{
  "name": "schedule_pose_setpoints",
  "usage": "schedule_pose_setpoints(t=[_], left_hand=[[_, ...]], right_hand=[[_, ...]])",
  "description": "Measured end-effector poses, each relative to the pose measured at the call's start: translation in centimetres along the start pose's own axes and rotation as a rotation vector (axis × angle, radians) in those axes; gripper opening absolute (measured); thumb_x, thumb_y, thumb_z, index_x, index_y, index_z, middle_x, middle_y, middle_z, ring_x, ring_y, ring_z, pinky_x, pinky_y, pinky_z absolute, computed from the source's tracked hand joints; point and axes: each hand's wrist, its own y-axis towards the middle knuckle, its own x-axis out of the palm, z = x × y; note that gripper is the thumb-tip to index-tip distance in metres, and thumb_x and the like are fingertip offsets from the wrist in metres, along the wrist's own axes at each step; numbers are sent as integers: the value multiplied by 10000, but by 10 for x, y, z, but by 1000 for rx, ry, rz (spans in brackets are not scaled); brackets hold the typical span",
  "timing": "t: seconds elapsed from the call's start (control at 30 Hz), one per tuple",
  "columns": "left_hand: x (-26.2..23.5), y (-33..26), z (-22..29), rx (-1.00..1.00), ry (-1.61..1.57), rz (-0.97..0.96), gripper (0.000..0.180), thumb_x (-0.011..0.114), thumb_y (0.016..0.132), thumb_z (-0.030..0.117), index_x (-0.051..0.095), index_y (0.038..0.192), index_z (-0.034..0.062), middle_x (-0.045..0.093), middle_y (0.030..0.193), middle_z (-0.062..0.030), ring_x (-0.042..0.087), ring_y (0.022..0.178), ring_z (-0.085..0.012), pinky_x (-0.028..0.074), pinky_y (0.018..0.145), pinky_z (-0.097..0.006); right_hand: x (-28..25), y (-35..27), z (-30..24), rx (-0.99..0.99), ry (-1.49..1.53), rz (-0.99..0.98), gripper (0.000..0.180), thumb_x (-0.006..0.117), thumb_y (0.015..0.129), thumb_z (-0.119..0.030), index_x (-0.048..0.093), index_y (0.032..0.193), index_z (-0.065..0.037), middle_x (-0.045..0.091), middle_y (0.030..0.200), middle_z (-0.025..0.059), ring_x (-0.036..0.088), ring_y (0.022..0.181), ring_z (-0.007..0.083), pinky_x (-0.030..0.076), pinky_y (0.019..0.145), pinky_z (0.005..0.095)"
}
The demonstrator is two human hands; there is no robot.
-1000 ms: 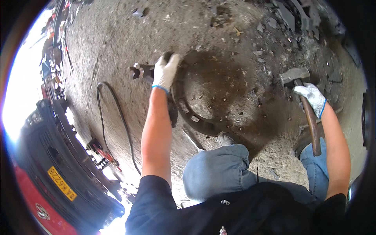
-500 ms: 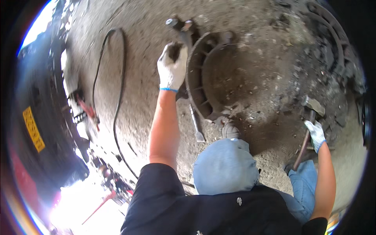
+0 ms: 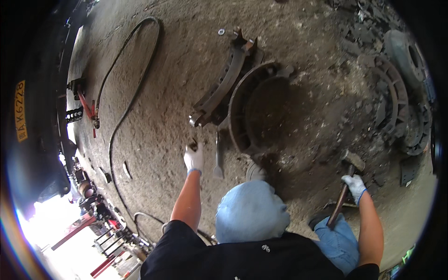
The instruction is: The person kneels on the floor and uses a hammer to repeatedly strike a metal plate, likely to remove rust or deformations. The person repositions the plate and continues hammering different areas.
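1. The right hand (image 3: 354, 187) clamps a hammer (image 3: 340, 200) by its handle, near the right leg (image 3: 338, 245).
2. The left hand (image 3: 193, 158) is just left of a chisel (image 3: 217, 156); I cannot tell its grip.

Ahead on the grey-brown floor (image 3: 182, 60) lies a dark semicircular metal piece (image 3: 238, 112), a dark arched metal bar (image 3: 228, 81) just left. A grey flat metal chisel (image 3: 218, 171) lies right of the white-gloved left hand (image 3: 193, 158), a black looped hose (image 3: 111, 147) left. At right, the white-gloved right hand (image 3: 354, 185) holds a brown-handled metal hammer (image 3: 353, 161).
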Motion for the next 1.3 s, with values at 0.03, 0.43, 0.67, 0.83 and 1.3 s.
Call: schedule_pose_setpoints(t=[0.03,0.43,0.67,0.83,1.3], left_hand=[[14,-14,-2,-14,95,-93,473,723,891,454,682,1055,12,757,933,-229,736,910,-414,569,793,-464],[17,-44,-5,314,-65,-174,239,703,872,192,590,1016,38,663,886,-174,681,797,-289,546,725,-398],[-101,-49,240,1209,-494,-107,298,623,802,-78,623,1079,33,652,973,-142,656,801,-246,565,714,-384],[-49,-79,386,1597,-381,-304,306,729,812,154,662,1107,109,623,938,-126,655,867,-333,529,758,-447],[54,-52,434,1213,-761,-45,173,708,805,152,669,964,98,633,788,-138,658,739,-369,535,674,-462]], right_hand=[[-2,2,10,-31,17,2,380,773,861,-380,697,1011,-40,652,878,28,569,801,152,489,736,363],[19,10,30,-48,307,77,240,717,906,-339,661,945,-109,626,734,50,592,589,206,501,511,389],[16,-17,-3,137,936,-152,221,648,948,-345,657,963,-125,644,696,60,614,529,236,568,498,410],[20,-12,-12,198,768,-25,284,659,923,-394,673,937,-110,631,648,62,621,519,265,577,503,426],[24,-26,-16,134,853,-49,386,613,943,-405,626,760,-65,609,575,116,595,445,300,538,449,409]])
